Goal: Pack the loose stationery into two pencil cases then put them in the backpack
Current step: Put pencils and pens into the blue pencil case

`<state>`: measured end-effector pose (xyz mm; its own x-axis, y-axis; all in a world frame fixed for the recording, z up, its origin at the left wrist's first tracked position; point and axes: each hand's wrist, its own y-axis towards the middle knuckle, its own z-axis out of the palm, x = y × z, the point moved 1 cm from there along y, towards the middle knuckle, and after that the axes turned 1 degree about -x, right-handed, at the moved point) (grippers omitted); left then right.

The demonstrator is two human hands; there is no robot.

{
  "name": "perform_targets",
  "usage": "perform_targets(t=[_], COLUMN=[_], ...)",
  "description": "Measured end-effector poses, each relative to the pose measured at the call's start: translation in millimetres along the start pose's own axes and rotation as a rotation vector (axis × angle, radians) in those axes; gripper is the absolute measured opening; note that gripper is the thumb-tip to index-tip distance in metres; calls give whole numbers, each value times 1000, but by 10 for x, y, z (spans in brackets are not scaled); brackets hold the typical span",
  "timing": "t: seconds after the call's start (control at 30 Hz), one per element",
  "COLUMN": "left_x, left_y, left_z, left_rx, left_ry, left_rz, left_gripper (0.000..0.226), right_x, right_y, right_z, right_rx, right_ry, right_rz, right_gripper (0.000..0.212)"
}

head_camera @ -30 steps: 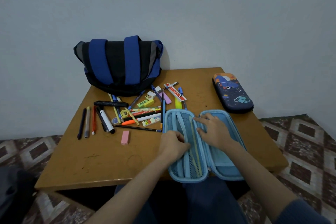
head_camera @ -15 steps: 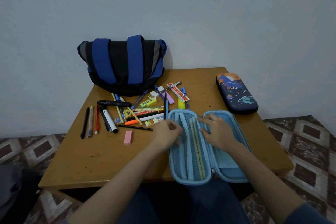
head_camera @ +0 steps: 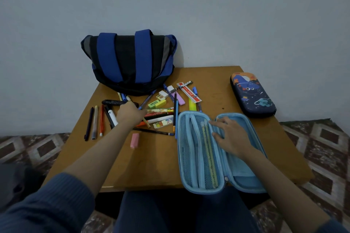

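A light-blue pencil case [head_camera: 191, 157] lies open at the table's front edge, with two yellow pencils [head_camera: 209, 153] in its mesh pocket. My right hand [head_camera: 230, 136] rests flat on the case's middle, fingers straight. My left hand [head_camera: 129, 113] is stretched out over the pile of loose pens, markers and erasers [head_camera: 162, 114]; its fingertips are hidden under the hand. A dark space-print pencil case [head_camera: 252, 96] lies zipped at the far right. The blue and black backpack [head_camera: 128, 62] leans against the wall at the back.
A pink eraser [head_camera: 134, 140] lies alone near the middle of the brown table [head_camera: 151, 168]. Three pens [head_camera: 94, 122] lie side by side at the left. The open case overhangs the front edge above my lap. Patterned floor surrounds the table.
My left hand has left the open case and moved left and away to the pile of stationery. My right hand has stayed on the case.
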<state>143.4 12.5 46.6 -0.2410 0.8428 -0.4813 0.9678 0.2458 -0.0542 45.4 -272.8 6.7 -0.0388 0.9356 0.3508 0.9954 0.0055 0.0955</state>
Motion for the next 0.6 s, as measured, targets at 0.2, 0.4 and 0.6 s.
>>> perform_targets(t=[0.2, 0.4, 0.6], left_x=[24, 94, 26], left_y=[22, -30, -320], left_z=[84, 89, -46], left_rx=[14, 111, 245], left_ry=[19, -286, -613], left_rz=[-49, -162, -280], left_gripper=[37, 20, 17], right_x=[-18, -11, 23], right_y=[10, -4, -25], right_z=[12, 0, -30], right_rx=[5, 1, -10], right_ry=[-5, -7, -10], right_rz=[0, -1, -13], right_gripper=[44, 44, 44])
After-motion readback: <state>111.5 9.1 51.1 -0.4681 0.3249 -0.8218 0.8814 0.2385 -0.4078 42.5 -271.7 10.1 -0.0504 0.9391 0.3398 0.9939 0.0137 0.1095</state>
